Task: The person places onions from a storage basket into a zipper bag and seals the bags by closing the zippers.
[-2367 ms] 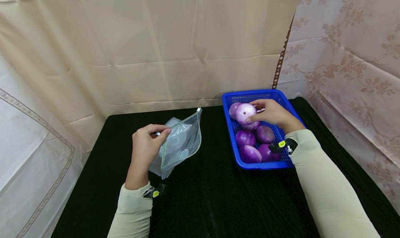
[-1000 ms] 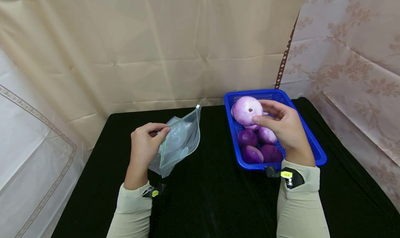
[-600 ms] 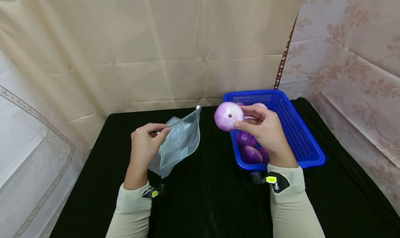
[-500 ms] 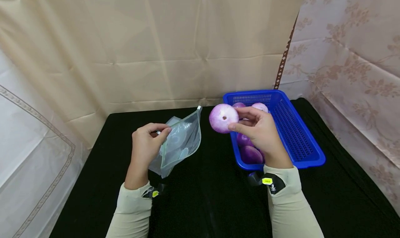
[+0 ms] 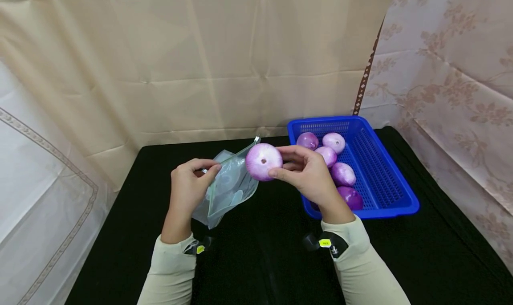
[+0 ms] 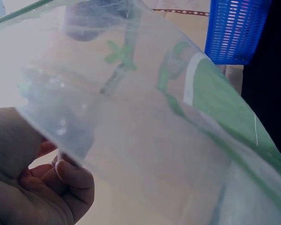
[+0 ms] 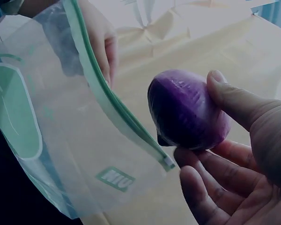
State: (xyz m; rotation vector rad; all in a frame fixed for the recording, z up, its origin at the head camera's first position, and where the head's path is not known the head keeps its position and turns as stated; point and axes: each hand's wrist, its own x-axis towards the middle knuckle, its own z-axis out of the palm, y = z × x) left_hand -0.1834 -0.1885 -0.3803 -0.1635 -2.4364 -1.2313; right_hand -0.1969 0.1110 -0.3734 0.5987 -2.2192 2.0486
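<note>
Between thumb and fingers my left hand (image 5: 186, 187) pinches the rim of a translucent zip bag (image 5: 228, 187), and its mouth stands spread. The bag (image 6: 145, 140) fills most of the left wrist view, with green printing on it. My right hand (image 5: 310, 176) grips a red onion (image 5: 258, 156) by one side, its pale root end facing the head camera. In the head view the onion overlaps the bag's right edge. The right wrist view shows the onion (image 7: 187, 110) just beside the green zip strip (image 7: 117, 105), near the slider end.
A blue plastic basket (image 5: 382, 176) stands right of the bag, with several more red onions (image 5: 343, 174) along its left side. Black cloth (image 5: 256, 256) covers the table. Beige and floral curtains (image 5: 180, 64) hang behind it and at the sides.
My right hand has lifted the onion out of the basket and carried it left, from above the basket to the bag's mouth. My left hand and the bag have hardly moved.
</note>
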